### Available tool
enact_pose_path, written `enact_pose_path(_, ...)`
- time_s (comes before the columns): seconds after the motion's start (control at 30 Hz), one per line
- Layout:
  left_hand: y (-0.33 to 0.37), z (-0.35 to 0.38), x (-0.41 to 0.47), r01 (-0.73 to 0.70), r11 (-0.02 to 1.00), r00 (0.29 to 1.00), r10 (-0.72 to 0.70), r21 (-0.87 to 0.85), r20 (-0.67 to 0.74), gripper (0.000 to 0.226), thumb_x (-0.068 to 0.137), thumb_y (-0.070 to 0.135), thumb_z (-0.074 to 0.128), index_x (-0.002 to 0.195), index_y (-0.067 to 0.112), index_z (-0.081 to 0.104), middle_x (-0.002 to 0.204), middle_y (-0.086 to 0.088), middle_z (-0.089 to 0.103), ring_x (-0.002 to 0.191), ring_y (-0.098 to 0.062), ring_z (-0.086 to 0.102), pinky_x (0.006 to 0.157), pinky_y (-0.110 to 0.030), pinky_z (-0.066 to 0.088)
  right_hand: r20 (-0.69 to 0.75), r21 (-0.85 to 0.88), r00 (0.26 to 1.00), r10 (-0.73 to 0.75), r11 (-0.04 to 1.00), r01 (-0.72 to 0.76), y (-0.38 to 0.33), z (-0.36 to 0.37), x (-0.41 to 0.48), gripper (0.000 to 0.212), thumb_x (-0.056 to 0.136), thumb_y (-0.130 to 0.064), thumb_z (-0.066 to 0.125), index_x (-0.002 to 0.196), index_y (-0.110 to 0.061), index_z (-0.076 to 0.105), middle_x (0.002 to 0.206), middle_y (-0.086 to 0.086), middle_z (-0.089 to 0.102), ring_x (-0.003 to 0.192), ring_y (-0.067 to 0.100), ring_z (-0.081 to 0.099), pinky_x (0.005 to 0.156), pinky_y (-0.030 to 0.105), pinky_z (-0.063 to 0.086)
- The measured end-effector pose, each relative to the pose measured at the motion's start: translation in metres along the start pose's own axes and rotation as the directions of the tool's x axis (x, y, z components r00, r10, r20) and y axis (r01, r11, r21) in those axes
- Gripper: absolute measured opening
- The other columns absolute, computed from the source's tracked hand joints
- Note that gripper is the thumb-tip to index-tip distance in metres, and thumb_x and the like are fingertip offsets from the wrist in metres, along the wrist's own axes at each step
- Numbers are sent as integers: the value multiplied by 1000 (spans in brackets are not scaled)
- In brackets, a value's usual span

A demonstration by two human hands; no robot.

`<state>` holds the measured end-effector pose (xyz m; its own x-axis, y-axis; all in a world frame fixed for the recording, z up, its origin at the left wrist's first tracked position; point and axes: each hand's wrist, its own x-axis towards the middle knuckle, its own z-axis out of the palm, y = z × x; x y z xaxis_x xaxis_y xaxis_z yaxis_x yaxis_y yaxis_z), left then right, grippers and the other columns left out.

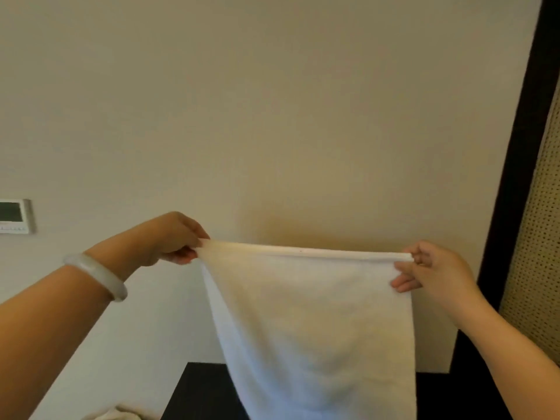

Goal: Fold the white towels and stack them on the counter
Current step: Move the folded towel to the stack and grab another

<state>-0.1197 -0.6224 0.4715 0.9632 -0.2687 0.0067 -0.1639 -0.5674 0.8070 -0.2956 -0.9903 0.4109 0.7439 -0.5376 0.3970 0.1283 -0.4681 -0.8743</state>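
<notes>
A white towel point(309, 313) is pinched between left grip point(172, 237) and right grip point(436, 268); a wall panel point(15, 216) is mounted farther left.

Open air left of the towel point(309, 322); wall point(272, 116) seemingly close behind.

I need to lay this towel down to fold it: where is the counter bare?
Dark counter shows bare just left of the hanging towel, with a crumpled cloth further left. It seems bare again right of the towel, up to the right forearm. The towel fills the middle, and what lies behind it is hidden.
</notes>
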Motion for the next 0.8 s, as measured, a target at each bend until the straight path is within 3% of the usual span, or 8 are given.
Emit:
enact_pose_path(0.13,7,-16,-2,55,998,996,-55,-3,70,19,92,-12,54,89,-3,71,67,-14,61,52,-18,51,44,-21,48,120,-44,993,-12,999,17,-18,-9,-3,23,90,7,63,103,-12,60,68,31,66,50,32,67,45,28,55)
enact_pose_path(0.23,10,-22,-1,41,999,995,-40,-17,94,7,89,-7,63,90,-8,71,65,-15,62,51,-18,50,44,-21,48,114,-72,993,-25,997,33,-25,-14,-5,19,88,6,65,101,-8,63,66,31,65,49,31,66,45,28,54)
enact_pose_path(0.4,14,-36,-3,-67,990,993,78,-120,88,9,87,-3,67,84,-4,75,64,-14,60,48,-14,49,45,-19,48,48,-121,997,-56,991,62,-26,-29,-8,9,88,-3,70,94,-4,62,54,20,63,37,22,51,38,26,41)
enact_pose_path(0.57,6,-28,0,-67,987,993,51,144,111,20,90,-1,65,80,9,80,67,-12,63,62,-17,52,53,-22,46,181,-328,983,16,944,45,-15,-17,-1,17,91,-10,68,82,2,59,56,15,67,43,25,57,46,30,46)
enact_pose_path(0.67,11,-31,1,-82,990,994,73,111,80,19,90,-1,66,82,8,80,66,-11,62,63,-18,52,53,-21,47,121,-206,993,-14,978,39,-16,-10,3,19,89,6,65,75,6,51,58,26,64,43,30,60,44,30,51)
enact_pose_path(0.8,14,-37,1,-93,994,995,91,60,42,12,88,-3,68,85,2,78,64,-11,63,56,-17,53,51,-20,50,102,-6,992,-71,997,72,-19,-12,2,10,84,16,63,83,13,53,72,37,60,54,31,66,50,31,57)
